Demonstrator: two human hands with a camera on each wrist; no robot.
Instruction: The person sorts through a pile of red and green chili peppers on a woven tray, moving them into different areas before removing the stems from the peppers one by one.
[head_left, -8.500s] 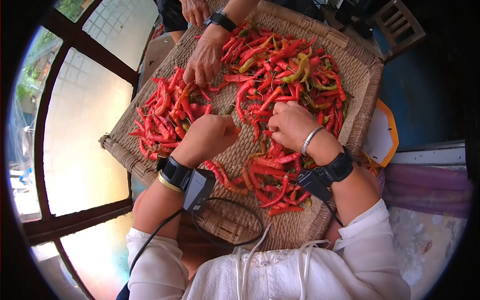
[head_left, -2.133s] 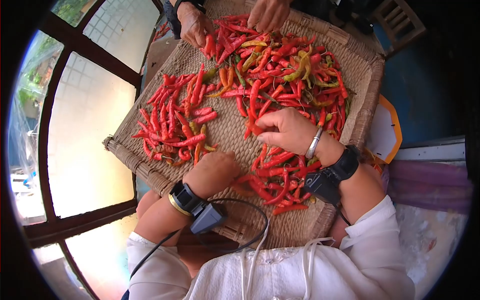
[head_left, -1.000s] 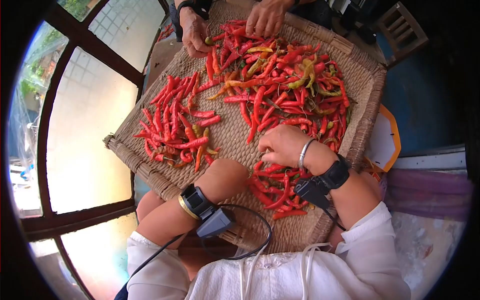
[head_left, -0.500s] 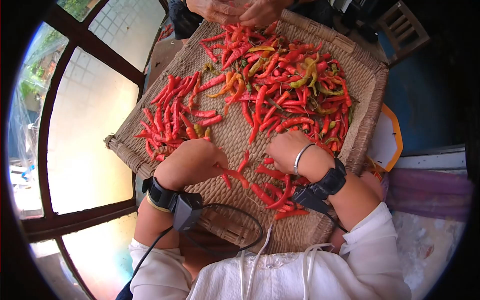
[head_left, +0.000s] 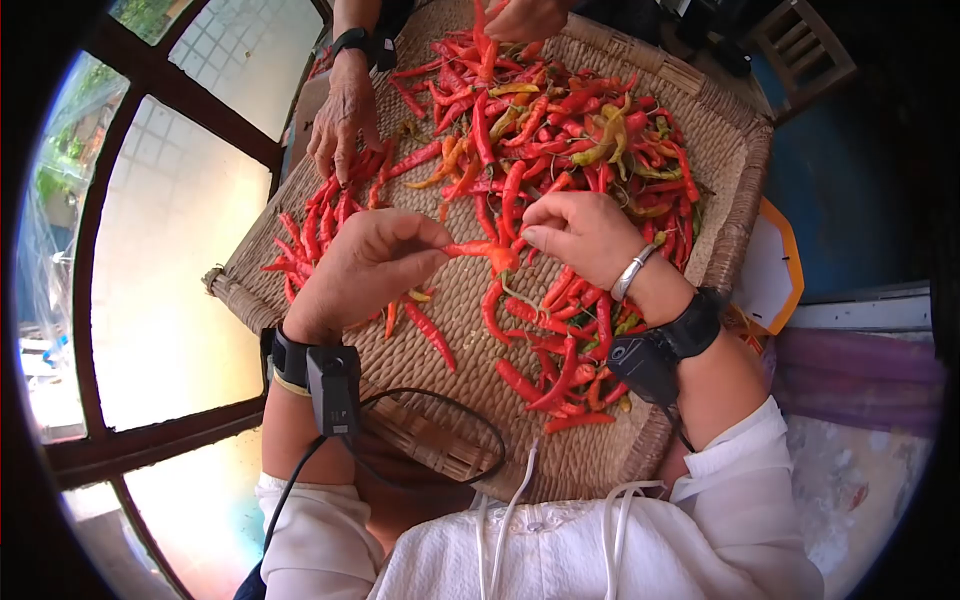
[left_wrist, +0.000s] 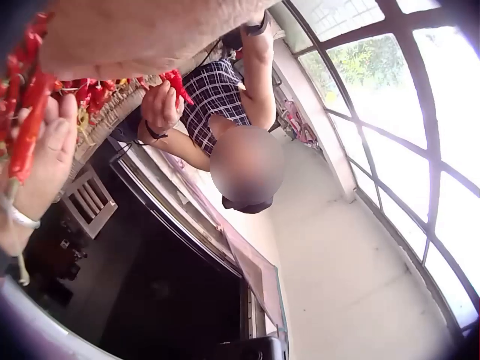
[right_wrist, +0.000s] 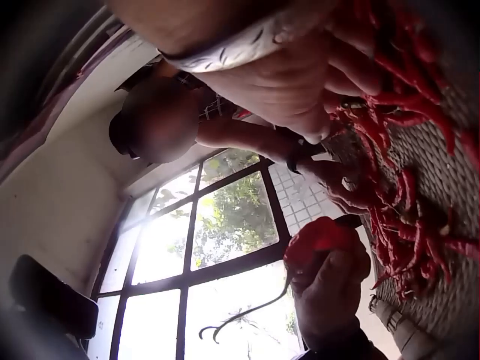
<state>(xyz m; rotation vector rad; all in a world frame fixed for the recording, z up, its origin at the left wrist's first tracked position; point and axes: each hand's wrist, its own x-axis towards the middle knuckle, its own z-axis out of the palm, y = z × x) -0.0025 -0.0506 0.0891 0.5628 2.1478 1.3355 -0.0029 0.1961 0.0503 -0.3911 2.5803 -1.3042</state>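
In the head view my left hand (head_left: 375,265) pinches a red chili pepper (head_left: 475,249) by one end, and its green stem points right. The right wrist view shows the same left hand (right_wrist: 334,289) with the chili, its long thin stem hanging free. My right hand (head_left: 590,238) is bent toward the chili, thumb and forefinger slightly apart, above the front of the large chili heap (head_left: 570,140). In the right wrist view its fingers (right_wrist: 352,71) are spread loosely beside the heap. A smaller pile (head_left: 310,240) lies past my left hand.
A woven tray (head_left: 740,160) carries the chilies, with another pile (head_left: 570,375) near me. Across it, another person's hand (head_left: 345,125) reaches to the left pile; their other hand (head_left: 525,20) is at the far edge. Windows (head_left: 170,260) stand left, a wooden chair (head_left: 800,50) right.
Both my hands have moved up and away from me over the tray, the left with a chili. The other person's hands have parted, one reaching down to the left pile.
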